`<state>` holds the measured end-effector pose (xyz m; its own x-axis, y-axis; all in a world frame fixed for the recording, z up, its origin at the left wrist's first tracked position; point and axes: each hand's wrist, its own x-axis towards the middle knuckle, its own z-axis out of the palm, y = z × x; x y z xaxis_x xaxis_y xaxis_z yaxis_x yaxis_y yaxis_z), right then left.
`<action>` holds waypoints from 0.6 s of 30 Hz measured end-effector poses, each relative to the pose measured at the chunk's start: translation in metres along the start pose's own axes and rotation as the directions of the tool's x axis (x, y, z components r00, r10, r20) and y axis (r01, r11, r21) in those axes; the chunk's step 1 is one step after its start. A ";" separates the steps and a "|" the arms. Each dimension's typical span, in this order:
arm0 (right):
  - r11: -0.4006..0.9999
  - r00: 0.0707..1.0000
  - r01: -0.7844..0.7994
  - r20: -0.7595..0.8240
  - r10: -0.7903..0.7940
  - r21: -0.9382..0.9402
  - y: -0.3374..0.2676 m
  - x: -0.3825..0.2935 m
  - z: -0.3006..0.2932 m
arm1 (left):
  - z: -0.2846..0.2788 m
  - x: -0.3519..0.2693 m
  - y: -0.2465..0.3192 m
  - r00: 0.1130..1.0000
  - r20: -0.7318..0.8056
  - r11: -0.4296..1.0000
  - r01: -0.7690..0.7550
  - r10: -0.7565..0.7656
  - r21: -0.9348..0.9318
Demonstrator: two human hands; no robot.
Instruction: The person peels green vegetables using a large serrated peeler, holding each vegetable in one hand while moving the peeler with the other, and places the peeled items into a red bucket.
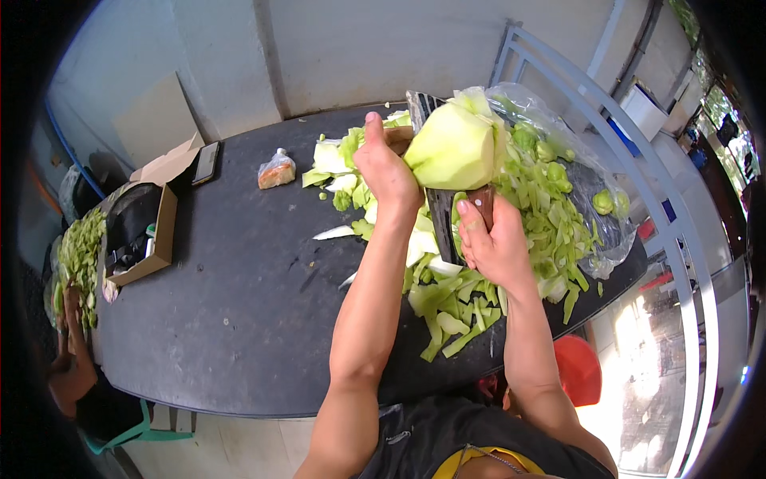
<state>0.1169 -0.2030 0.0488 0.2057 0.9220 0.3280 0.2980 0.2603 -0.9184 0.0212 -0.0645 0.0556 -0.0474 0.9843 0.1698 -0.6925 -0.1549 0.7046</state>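
Observation:
A large peeled pale-green vegetable (458, 149) is held up above the table. My left hand (386, 164) is at its left side, thumb raised; the fingers are hidden behind the vegetable. A brown wooden piece (398, 138) shows beside that thumb. My right hand (494, 242), just below the vegetable, grips the riveted wooden handle (480, 203) of a knife. Dark blade-like metal (422, 105) shows above the vegetable, and a dark strip (443, 221) below it; how they join is hidden. Green peelings (532, 221) and pale cut pieces (329, 158) lie around and beneath both hands.
On the dark table (239, 335) are a small bag of bread-like food (277, 170), a phone (206, 161) and a cardboard box (158, 239). A clear plastic bag (589, 185) lies near chayotes (603, 202). Metal railing (670, 209) borders the right. Another person's arm (75, 341) is at far left.

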 end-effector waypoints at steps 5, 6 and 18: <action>0.983 1.000 -0.014 -0.006 0.014 -0.180 0.001 -0.006 0.001 | -0.012 0.015 0.007 0.991 -0.097 0.995 -0.095 0.097 0.028; 0.979 1.000 -0.016 0.020 0.020 -0.201 0.003 -0.007 0.001 | -0.016 0.017 0.012 0.990 -0.080 0.991 -0.106 0.112 0.079; 0.979 0.999 -0.045 -0.007 0.044 -0.201 0.005 0.000 0.008 | -0.012 0.012 0.020 0.955 0.092 0.959 0.284 -0.283 -0.002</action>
<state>0.1110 -0.1989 0.0421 0.2248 0.9307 0.2885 0.4694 0.1560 -0.8691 -0.0022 -0.0551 0.0633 0.2169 0.9758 0.0261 -0.6790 0.1316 0.7222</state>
